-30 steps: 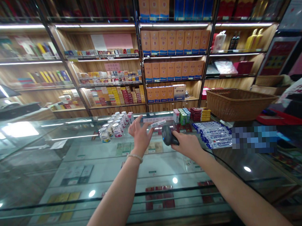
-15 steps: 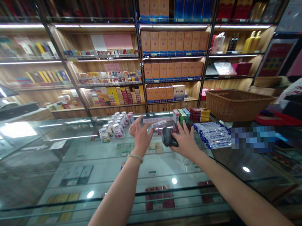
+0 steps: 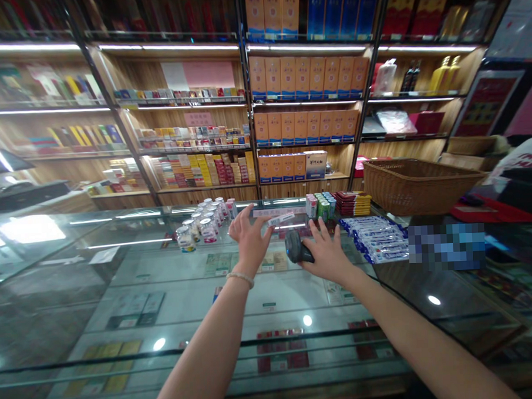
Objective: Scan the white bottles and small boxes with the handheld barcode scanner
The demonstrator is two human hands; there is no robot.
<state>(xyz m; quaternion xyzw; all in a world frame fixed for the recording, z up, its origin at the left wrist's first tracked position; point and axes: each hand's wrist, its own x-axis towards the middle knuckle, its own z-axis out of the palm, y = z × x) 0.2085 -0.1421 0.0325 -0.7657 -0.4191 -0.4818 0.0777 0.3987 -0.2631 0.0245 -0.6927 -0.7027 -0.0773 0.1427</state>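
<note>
My left hand [image 3: 250, 238], with a beaded bracelet at the wrist, is over the glass counter [image 3: 249, 318]. Its thumb and index finger pinch the end of a slim white pack [image 3: 281, 219] whose barcode faces up. A dark barcode scanner [image 3: 293, 246] with a small blue light is in my right hand [image 3: 327, 250]. The thumb side grips its handle while the other fingers spread forward. The scanner head points left, just below and apart from the pack. White-lidded small tubs [image 3: 208, 230] stand in rows left of my left hand. Beyond my right fingers are small green cans [image 3: 323, 210].
Blue-and-white packets [image 3: 376, 239] lie right of my right hand, with red and yellow packs [image 3: 353, 203] stacked behind them. A wicker basket [image 3: 419, 184] is at the back right. Shelves [image 3: 303, 104] of boxes line the wall. Part of another person [image 3: 522, 165] shows at the right edge.
The scanner and my right hand have dipped slightly, with the right fingertips a little lower. My left hand and the white pack are almost unmoved.
</note>
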